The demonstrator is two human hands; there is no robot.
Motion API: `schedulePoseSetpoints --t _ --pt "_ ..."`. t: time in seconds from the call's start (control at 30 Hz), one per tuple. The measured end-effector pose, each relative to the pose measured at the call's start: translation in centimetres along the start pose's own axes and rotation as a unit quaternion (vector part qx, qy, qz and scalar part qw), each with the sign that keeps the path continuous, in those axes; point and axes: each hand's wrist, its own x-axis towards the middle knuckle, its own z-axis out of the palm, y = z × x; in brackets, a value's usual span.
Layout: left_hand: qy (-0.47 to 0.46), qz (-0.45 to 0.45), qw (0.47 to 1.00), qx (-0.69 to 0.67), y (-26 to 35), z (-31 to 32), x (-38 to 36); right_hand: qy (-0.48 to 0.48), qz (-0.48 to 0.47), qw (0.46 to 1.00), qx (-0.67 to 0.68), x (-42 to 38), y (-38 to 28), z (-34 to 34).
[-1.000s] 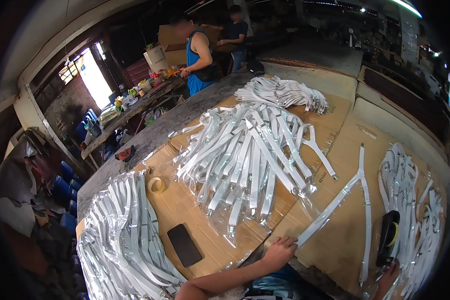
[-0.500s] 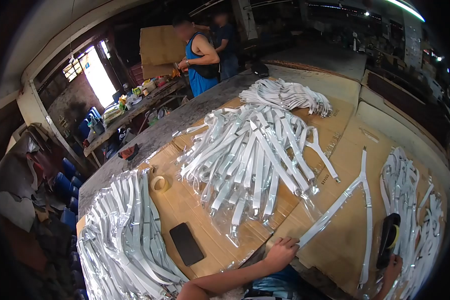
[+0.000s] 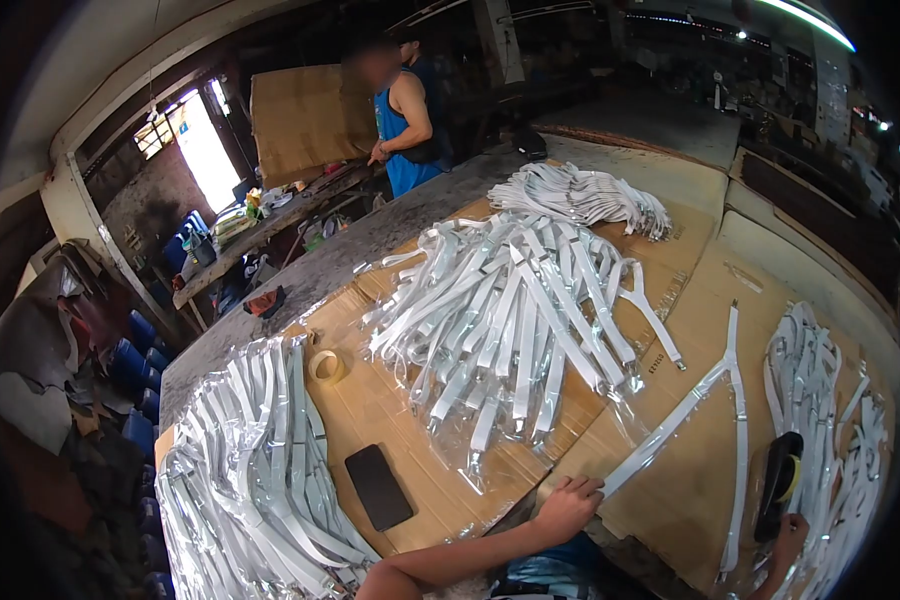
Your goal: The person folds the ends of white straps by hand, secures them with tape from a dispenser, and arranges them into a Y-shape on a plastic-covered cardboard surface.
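Y-shaped white suspenders [image 3: 730, 357] lie spread on the cardboard, one strap running down to the left and another straight down. My left hand [image 3: 570, 508] has its fingers closed at the lower end of the left strap, where clear plastic glints. At the lower right, my right hand [image 3: 790, 540] grips the bottom end of a black tape dispenser [image 3: 773, 490], which shows a yellowish roll inside. The dispenser stands beside a heap of white suspenders [image 3: 805, 370]. Part of the right hand's grip is hidden by the frame's dark edge.
Bagged suspenders [image 3: 510, 310] are piled mid-table, with a bundle [image 3: 580, 195] behind and another pile [image 3: 250, 470] at left. A black phone [image 3: 378, 487] and a tape roll [image 3: 326, 367] lie on the cardboard [image 3: 440, 515]. A person in a blue top [image 3: 405, 130] stands beyond the table.
The person in blue has turned, and the large cardboard sheet beside them has shifted left and lower. My hands stay nearly in place; the view has shifted slightly.
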Motion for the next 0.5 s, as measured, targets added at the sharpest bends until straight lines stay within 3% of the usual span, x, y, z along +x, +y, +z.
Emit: schedulePoseSetpoints --t 0.5 --pt "0.000 0.001 1.000 -0.008 -0.1 -0.1 0.2 -0.018 0.016 1.000 -0.013 0.1 -0.2 0.0"
